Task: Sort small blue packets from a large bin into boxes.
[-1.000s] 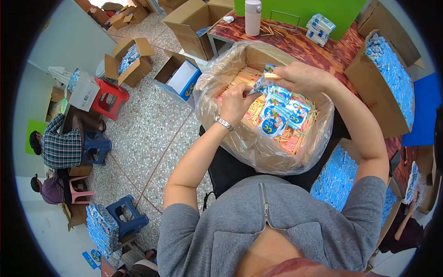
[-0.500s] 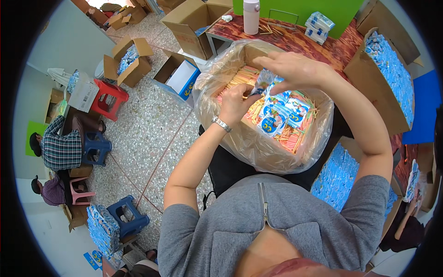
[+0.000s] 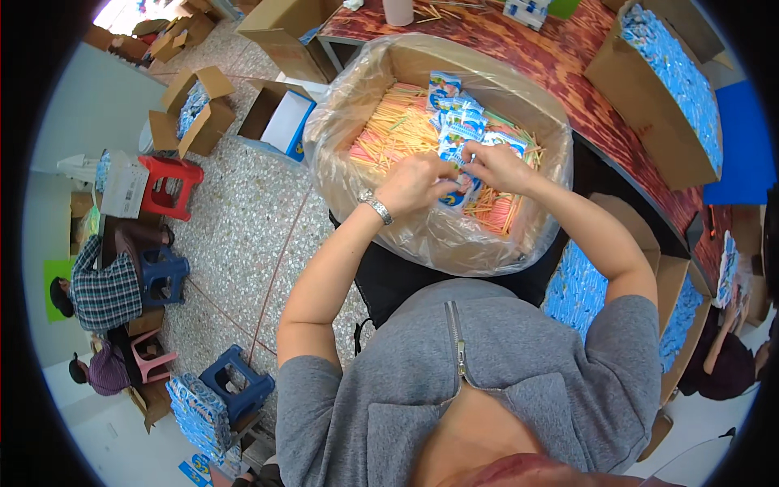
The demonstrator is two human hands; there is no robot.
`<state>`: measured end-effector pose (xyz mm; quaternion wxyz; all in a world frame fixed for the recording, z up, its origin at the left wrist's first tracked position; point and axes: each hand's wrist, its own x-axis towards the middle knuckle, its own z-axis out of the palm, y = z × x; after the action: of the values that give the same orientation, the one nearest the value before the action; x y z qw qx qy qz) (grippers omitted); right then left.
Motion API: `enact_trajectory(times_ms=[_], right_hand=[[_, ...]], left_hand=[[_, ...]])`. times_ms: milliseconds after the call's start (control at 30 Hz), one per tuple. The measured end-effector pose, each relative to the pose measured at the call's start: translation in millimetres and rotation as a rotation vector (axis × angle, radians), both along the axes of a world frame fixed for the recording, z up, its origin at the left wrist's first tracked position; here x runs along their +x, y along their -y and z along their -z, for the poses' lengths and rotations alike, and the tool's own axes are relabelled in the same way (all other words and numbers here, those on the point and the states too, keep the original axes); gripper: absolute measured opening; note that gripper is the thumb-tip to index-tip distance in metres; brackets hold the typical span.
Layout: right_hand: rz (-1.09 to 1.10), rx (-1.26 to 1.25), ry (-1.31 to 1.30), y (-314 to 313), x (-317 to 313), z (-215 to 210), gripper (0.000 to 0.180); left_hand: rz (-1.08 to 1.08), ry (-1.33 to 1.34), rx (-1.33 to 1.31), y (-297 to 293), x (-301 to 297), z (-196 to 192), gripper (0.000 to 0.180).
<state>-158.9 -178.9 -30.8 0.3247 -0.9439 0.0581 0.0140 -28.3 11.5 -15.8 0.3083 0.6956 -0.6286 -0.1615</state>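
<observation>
A carton lined with clear plastic (image 3: 324, 154) stands in front of me, filled with thin yellow, pink and orange sticks (image 3: 389, 122). On top of the sticks lie several small blue-and-white packets (image 3: 461, 130). My left hand (image 3: 412, 183) is over the near middle of the carton, its fingers curled together; what they hold is mostly hidden. Close beside it, my right hand (image 3: 499, 166) has its thumb and fingers pinched at a packet (image 3: 461, 191) lying near the front of the pile. The fingertips of both hands nearly meet.
A red-brown patterned table (image 3: 535, 73) runs behind the carton. Boxes of blue packets stand on it at right (image 3: 673, 81) and beside my right elbow (image 3: 580, 284). A red stool (image 3: 170, 187) and blue stools are on the floor at left, where two people sit.
Both hands have come lower and nearer to me, and the right hand has dropped from above the packets to beside the left. The packet held up between them now appears released among the others.
</observation>
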Motion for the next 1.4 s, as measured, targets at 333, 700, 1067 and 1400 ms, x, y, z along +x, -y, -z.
enact_trajectory(times_ms=[333,700,1067,1400], right_hand=[[0.188,-0.537,-0.286,69.7,-9.3,6.1,0.048],[0.076,-0.699,0.069,80.6,-17.7,-28.5,0.012],[-0.109,-0.106,0.394,4.1,21.9,-126.4,0.020],[-0.289,0.306,0.153,-6.8,58.4,-92.3,0.017]], left_hand=[[0.201,0.114,0.289,18.8,-16.9,10.7,0.027],[0.052,0.043,0.259,22.3,-14.1,-2.7,0.032],[-0.393,-0.859,-0.379,28.0,-24.1,-3.7,0.020],[-0.608,-0.711,-0.300,-18.0,-15.7,-1.6,0.027]])
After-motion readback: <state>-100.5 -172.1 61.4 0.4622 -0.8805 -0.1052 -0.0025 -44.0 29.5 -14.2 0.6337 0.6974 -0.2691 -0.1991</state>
